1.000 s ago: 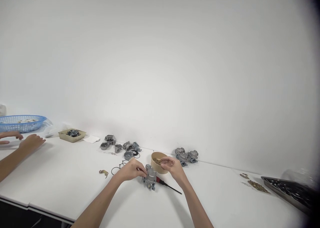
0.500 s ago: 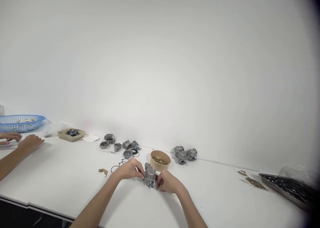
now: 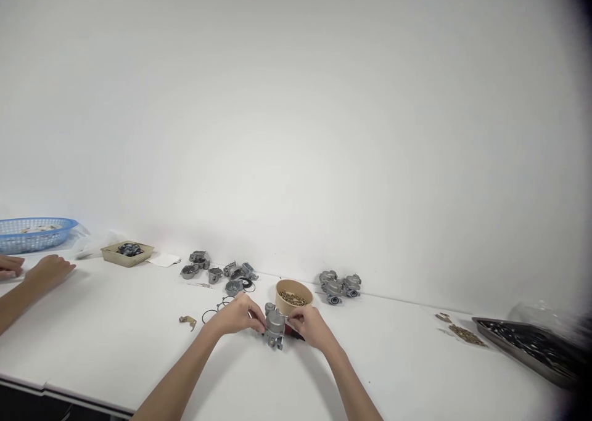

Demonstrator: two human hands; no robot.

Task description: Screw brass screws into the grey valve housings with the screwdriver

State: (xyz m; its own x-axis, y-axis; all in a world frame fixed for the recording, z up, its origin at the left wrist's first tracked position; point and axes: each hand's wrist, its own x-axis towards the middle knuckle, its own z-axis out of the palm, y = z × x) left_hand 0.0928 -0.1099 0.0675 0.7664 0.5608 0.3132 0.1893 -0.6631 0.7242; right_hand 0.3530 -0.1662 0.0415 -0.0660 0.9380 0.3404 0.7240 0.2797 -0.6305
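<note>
A small grey metal casting [image 3: 274,328] stands on the white table [image 3: 115,347]. My left hand [image 3: 235,315] is closed on its left side, steadying it. My right hand [image 3: 309,323] pinches at the casting's upper right, fingers together on something too small to name. A red-handled screwdriver [image 3: 292,333] lies under my right hand, mostly hidden. Just behind stands a round tan bowl [image 3: 294,298] holding brass-coloured small parts.
Several grey castings [image 3: 340,285] sit right of the bowl, more castings [image 3: 217,269] and black rings [image 3: 213,314] to its left. A beige tray [image 3: 127,253], a blue basket [image 3: 32,233] and another person's hands [image 3: 41,270] lie far left. A dark metal tray [image 3: 531,347] is far right.
My right hand left the bowl, dropped beside the casting, then rose to pinch at its upper right. My left hand stayed on the casting.
</note>
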